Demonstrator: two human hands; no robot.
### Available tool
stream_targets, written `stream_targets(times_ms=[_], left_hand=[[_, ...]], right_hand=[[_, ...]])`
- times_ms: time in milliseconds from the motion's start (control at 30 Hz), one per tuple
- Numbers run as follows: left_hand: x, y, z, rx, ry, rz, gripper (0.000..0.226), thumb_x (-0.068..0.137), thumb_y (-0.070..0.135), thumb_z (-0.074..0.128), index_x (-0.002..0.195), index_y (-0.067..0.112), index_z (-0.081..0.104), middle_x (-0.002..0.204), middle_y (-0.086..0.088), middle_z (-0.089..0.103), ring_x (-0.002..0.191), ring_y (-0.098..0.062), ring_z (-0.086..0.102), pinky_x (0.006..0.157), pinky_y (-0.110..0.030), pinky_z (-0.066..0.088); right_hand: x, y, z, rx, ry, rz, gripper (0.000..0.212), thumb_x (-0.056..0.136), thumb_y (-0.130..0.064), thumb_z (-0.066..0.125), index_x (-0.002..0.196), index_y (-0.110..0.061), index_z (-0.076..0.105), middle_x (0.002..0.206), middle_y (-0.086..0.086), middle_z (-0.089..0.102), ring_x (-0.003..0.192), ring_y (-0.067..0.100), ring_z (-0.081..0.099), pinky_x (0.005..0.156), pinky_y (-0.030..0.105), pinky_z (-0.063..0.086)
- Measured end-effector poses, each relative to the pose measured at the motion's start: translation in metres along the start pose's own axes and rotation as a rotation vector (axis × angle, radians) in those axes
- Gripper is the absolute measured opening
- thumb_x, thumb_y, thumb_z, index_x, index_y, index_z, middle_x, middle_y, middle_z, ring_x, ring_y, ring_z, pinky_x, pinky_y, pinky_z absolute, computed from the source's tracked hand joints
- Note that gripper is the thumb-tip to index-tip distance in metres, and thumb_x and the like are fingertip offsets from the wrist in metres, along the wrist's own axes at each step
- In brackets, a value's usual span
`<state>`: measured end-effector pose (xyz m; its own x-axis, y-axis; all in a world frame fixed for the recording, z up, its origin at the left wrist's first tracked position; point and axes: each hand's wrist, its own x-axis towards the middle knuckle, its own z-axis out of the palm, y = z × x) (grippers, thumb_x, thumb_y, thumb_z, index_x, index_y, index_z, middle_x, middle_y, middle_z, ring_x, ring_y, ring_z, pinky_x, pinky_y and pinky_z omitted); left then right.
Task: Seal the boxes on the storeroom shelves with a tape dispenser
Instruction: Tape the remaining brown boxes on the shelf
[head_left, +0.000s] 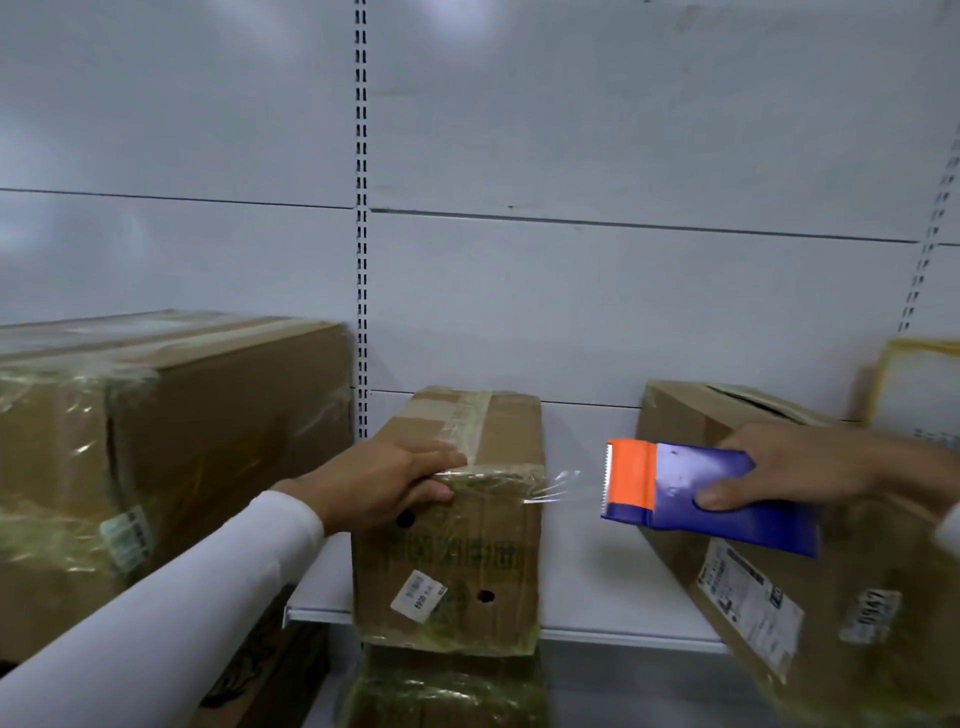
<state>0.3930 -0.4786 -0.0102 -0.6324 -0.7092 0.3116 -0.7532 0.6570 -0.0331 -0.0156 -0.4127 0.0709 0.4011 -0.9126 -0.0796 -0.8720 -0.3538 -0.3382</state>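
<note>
White sleeve (171, 613) of my left arm fills the lower left corner, reaching up to my left hand (387, 488), which lies over the top front edge of the small cardboard box (452, 545) in the middle of the shelf (597, 608), fingers flat on its lid and thumb pressed on its front face. My right hand (800, 467) grips the blue tape dispenser (701, 493), thumb on its near side, fingers curled over the top; its orange cutter end (628, 478) points left toward the small box. Clear tape (556, 486) stretches between that box's upper right corner and the cutter. Behind the dispenser sits a tilted carton (748, 571) with shipping labels. At left stands a large box (171, 441) wrapped in shiny tape.
</note>
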Motion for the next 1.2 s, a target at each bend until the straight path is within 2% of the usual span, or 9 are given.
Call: stream_targets(times_ms=[133, 233, 367, 500, 600, 867, 1033, 1100, 1200], left_hand=[[0.014, 0.017, -0.01, 0.06, -0.079, -0.011, 0.061, 0.086, 0.074, 0.031, 0.133, 0.039, 0.046, 0.135, 0.013, 0.052, 0.116, -0.01, 0.052, 0.094, -0.027, 0.043], [0.026, 0.034, -0.02, 0.271, 0.085, -0.042, 0.083, 0.07, 0.092, 0.012, 0.108, 0.033, 0.056, 0.1, 0.008, 0.063, 0.084, -0.011, 0.058, 0.07, -0.029, 0.046], [0.053, 0.081, -0.003, 0.241, 0.161, 0.013, 0.075, 0.084, 0.077, 0.02, 0.137, 0.028, 0.036, 0.139, 0.003, 0.05, 0.111, -0.026, 0.057, 0.087, -0.037, 0.044], [0.06, 0.094, 0.022, 0.226, 0.173, 0.029, 0.048, 0.097, 0.059, 0.023, 0.127, 0.028, 0.044, 0.135, 0.009, 0.051, 0.11, -0.019, 0.057, 0.078, -0.031, 0.042], [0.05, 0.084, 0.028, 0.181, 0.208, 0.064, 0.057, 0.097, 0.059, 0.02, 0.139, 0.028, 0.042, 0.146, 0.007, 0.045, 0.127, -0.015, 0.049, 0.094, -0.031, 0.045], [0.05, 0.085, 0.02, 0.149, 0.186, 0.121, 0.049, 0.1, 0.051, 0.025, 0.141, 0.028, 0.04, 0.146, 0.008, 0.045, 0.128, -0.013, 0.047, 0.093, -0.029, 0.043], [0.039, 0.082, 0.019, 0.103, 0.123, 0.1, 0.054, 0.099, 0.054, 0.027, 0.143, 0.026, 0.041, 0.148, 0.006, 0.043, 0.134, -0.015, 0.042, 0.105, -0.031, 0.039], [0.038, 0.085, 0.015, 0.098, 0.113, 0.042, 0.052, 0.095, 0.058, 0.029, 0.134, 0.03, 0.048, 0.138, 0.006, 0.054, 0.122, -0.019, 0.053, 0.096, -0.034, 0.046], [0.051, 0.102, 0.011, 0.122, 0.139, -0.096, 0.056, 0.083, 0.076, 0.023, 0.09, 0.028, 0.052, 0.093, 0.005, 0.063, 0.084, -0.019, 0.06, 0.068, -0.032, 0.046]], right_hand=[[-0.006, -0.004, 0.0, -0.031, -0.034, 0.067, 0.061, 0.071, -0.076, 0.064, 0.091, -0.018, 0.07, 0.085, -0.001, 0.077, 0.076, 0.016, 0.073, 0.067, 0.028, 0.056], [0.0, -0.013, 0.005, -0.117, -0.01, 0.097, 0.059, 0.079, -0.07, 0.063, 0.093, -0.013, 0.069, 0.085, 0.003, 0.076, 0.077, 0.02, 0.072, 0.075, 0.039, 0.057], [0.007, -0.023, 0.009, -0.164, -0.002, 0.139, 0.058, 0.082, -0.068, 0.063, 0.09, -0.01, 0.07, 0.081, 0.004, 0.075, 0.075, 0.02, 0.071, 0.068, 0.03, 0.051], [0.011, -0.026, 0.012, -0.281, 0.055, 0.196, 0.057, 0.08, -0.07, 0.062, 0.075, -0.013, 0.064, 0.066, 0.002, 0.064, 0.059, 0.016, 0.055, 0.06, 0.028, 0.039], [0.018, -0.032, 0.018, -0.356, 0.087, 0.21, 0.056, 0.081, -0.07, 0.061, 0.065, -0.017, 0.056, 0.056, -0.003, 0.055, 0.049, 0.011, 0.047, 0.051, 0.024, 0.034], [0.053, -0.068, 0.03, -0.623, 0.193, 0.209, 0.055, 0.074, -0.072, 0.062, 0.066, -0.019, 0.051, 0.063, -0.003, 0.055, 0.056, 0.015, 0.053, 0.055, 0.03, 0.042], [0.038, -0.05, 0.037, -0.727, 0.29, 0.335, 0.046, 0.084, -0.061, 0.059, 0.066, -0.023, 0.039, 0.065, -0.004, 0.05, 0.055, 0.014, 0.048, 0.064, 0.031, 0.047], [0.036, -0.051, 0.034, -0.657, 0.382, 0.309, 0.048, 0.082, -0.063, 0.057, 0.066, -0.022, 0.04, 0.064, -0.003, 0.051, 0.055, 0.015, 0.048, 0.059, 0.031, 0.044], [0.035, -0.063, 0.023, -0.607, 0.538, 0.261, 0.051, 0.08, -0.07, 0.054, 0.069, -0.021, 0.046, 0.065, -0.002, 0.054, 0.056, 0.016, 0.052, 0.05, 0.028, 0.035]])
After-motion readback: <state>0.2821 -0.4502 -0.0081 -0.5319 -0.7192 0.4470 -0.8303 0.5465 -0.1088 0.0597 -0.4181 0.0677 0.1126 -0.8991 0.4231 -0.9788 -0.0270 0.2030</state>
